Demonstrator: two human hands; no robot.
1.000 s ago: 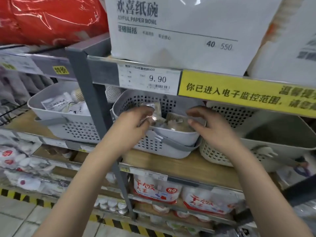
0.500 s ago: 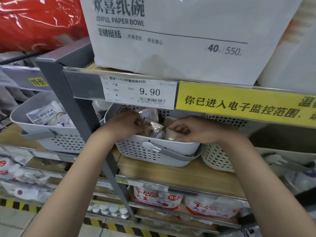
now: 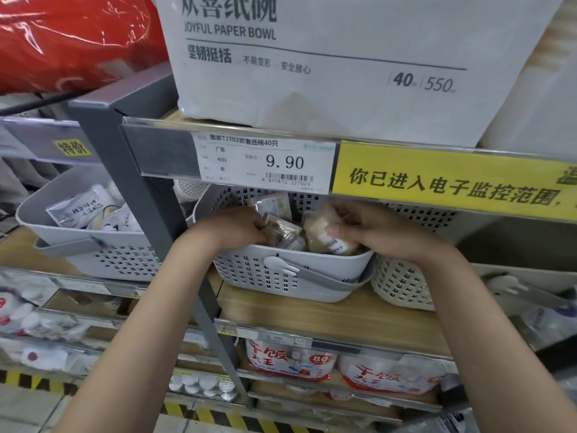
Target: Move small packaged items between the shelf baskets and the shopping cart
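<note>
The large white plastic-wrapped pack (image 3: 327, 67) on the upper shelf reads "JOYFUL PAPER BOWL", with "40" and "550" at its lower right. Below it, the white paper price tag (image 3: 265, 162) in the clear shelf-edge strip shows "9.90", "TJ702" and a barcode numbered "8 977872 227023". A small lower-shelf tag (image 3: 274, 338) reads "3.90", and the red-and-white pack (image 3: 290, 360) beneath it bears "80".

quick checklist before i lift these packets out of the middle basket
1. Right hand has a hold on the tan packet: ok, fingers curl round it.
2. Left hand has a hold on a clear packet: cannot tell, fingertips are hidden among the packets.
3. Middle basket sits flat on the wooden shelf: ok.
4. Headroom under the price rail: not ok, it hangs low over the basket's back half, so draw the packets toward you.
5. Basket handle out of the way: ok, it hangs down the front.
6. Shopping cart position: cannot tell, out of view.
</note>
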